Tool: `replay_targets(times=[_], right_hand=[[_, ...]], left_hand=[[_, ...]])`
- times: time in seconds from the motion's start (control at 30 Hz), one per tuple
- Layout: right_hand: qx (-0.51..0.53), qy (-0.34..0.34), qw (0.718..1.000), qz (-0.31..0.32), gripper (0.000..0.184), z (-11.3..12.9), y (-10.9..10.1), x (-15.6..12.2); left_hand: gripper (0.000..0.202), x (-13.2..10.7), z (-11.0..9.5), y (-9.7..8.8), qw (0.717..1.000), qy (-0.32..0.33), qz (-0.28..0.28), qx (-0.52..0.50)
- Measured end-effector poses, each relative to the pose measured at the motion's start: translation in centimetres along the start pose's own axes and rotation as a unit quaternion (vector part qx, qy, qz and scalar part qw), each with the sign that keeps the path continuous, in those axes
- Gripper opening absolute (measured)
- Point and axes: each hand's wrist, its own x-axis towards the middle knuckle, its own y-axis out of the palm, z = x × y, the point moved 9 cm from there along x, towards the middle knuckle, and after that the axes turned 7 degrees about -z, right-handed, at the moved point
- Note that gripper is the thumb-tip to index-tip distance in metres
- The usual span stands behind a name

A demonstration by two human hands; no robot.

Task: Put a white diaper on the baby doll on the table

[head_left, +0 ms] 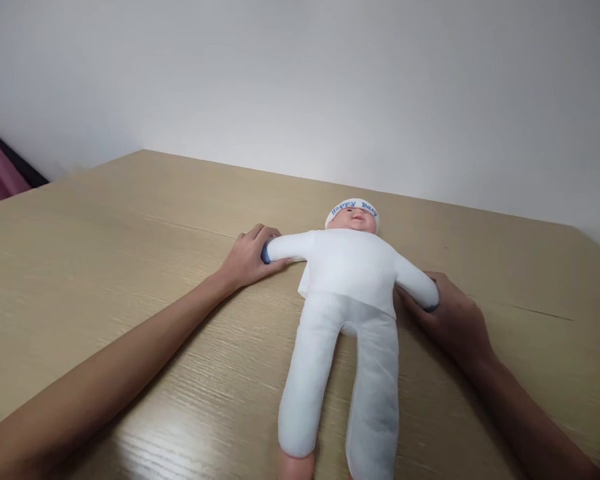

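Observation:
A baby doll (353,267) lies on its back on the wooden table, head toward the wall and arms spread. It wears a white top, white trousers (310,367) and a white cap (353,205) with blue "Happy Baby" lettering. My left hand (255,257) is closed around the end of the doll's arm on the left side. Around the end of its other arm, my right hand (453,313) is wrapped too. Dark blue shows at both sleeve ends. The doll's feet run out of the bottom of the view.
The light wooden table (105,280) spreads out on both sides of the doll. Behind it rises a plain pale wall (300,87). Pink and black fabric (3,163) shows at the far left, beyond the table edge.

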Motion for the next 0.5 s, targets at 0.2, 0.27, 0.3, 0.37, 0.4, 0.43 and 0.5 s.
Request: replay_targets(times=[0.2, 0.27, 0.3, 0.37, 0.4, 0.43, 0.5], right_hand=[[0.011, -0.067, 0.998, -0.012, 0.043, 1.0, -0.5, -0.3], [0.03, -0.064, 0.998, -0.004, 0.045, 0.8, -0.2, -0.1], [0.041, -0.057, 0.998, 0.003, 0.046, 0.6, 0.0, 0.0], [0.054, -0.038, 0.998, 0.013, 0.051, 0.2, 0.4, 0.2], [0.052, -0.029, 0.998, 0.012, 0.053, -0.1, 0.5, 0.2], [0.047, -0.022, 0.999, 0.009, 0.056, -0.3, 0.6, 0.3], [0.038, -0.017, 0.999, 0.002, 0.06, -0.6, 0.8, 0.3]], left_hand=[[0.058, -0.5, -0.1, 0.5, 1.0, 0.006, 0.014, 0.018], [0.058, -0.4, 0.2, 0.8, 1.0, 0.0, 0.026, 0.011], [0.058, -0.4, 0.3, 0.9, 1.0, -0.001, 0.031, 0.004], [0.06, -0.3, 0.5, 1.1, 0.999, 0.001, 0.036, -0.007], [0.062, -0.3, 0.6, 1.2, 0.999, 0.003, 0.036, -0.009], [0.064, -0.2, 0.6, 1.2, 0.999, 0.005, 0.036, -0.008], [0.069, -0.2, 0.7, 1.2, 0.999, 0.01, 0.033, -0.002]])
